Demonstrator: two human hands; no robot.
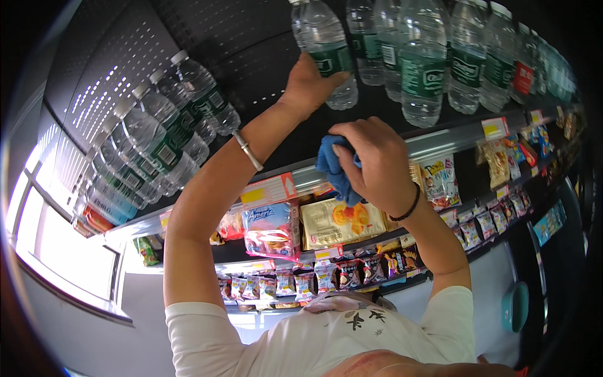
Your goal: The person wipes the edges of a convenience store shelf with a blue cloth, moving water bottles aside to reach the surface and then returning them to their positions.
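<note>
My left hand (311, 84) is wrapped around a clear plastic water bottle (337, 61) with a green label, upright on the dark top shelf (278, 132). Bunched in my right hand (377, 160) is a blue cloth (335, 165), held in front of the shelf's clear front strip (306, 172). More green-labelled bottles (422, 70) stand just right of the held one. Another group of bottles (158, 141) is at the left, beyond my left forearm.
Below hang price tags (267, 189) and a shelf with a gold croissant package (341, 224) and a pink-and-blue snack bag (272, 231). Small snack packets (285, 282) line a lower shelf. A bright window (61, 240) is at left, a teal bin (515, 307) at lower right.
</note>
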